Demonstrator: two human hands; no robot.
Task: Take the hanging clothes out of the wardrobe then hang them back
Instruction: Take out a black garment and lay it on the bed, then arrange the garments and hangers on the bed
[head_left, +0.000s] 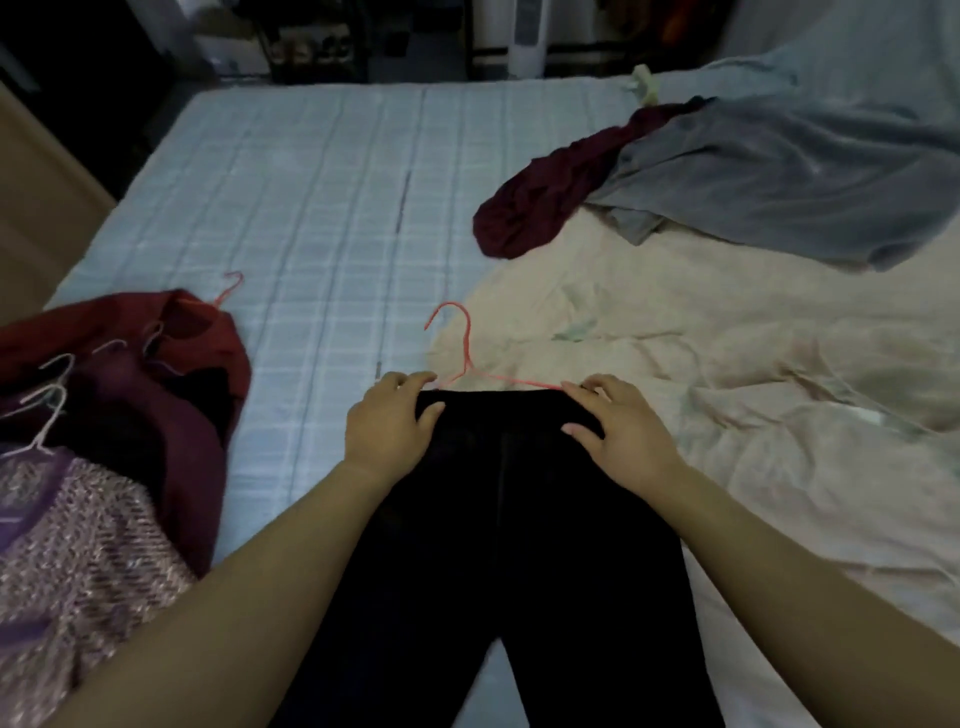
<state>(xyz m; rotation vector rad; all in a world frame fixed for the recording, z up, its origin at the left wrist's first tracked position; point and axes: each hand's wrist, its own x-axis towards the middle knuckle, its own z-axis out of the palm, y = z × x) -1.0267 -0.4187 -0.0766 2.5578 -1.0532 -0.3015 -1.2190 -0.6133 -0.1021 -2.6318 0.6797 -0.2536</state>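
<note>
Black trousers (498, 519) lie flat on the bed (311, 208) at the near centre, waistband far, legs running toward the near edge and parting there. A red hanger (469, 343) lies just beyond the waistband, its hook pointing far and its arms touching the top edge of the cloth.

The left hand (389, 421) sits at the waistband's left corner and the right hand (618, 426) at its right corner. Each grip is pinching the waistband, fingers curled over the far edge and thumb laid on the black cloth. The fingertips of both hands reach the hanger's arms; whether they also hold the wire I cannot tell.

To the near left lies a pile of clothes on hangers: a red garment (208, 353) with a red hook (231, 288) showing at its far end, and nearer, a pink knit top (88, 545) on a white hanger (49, 421). The pile is apart from the trousers, with a strip of checked sheet between.

On the right a crumpled pale duvet (675, 364) covers the bed, its edge under the trousers' right side. At the far right a maroon cloth (545, 197) lies bunched against a grey garment (779, 171) — both well apart from the hands.
</note>
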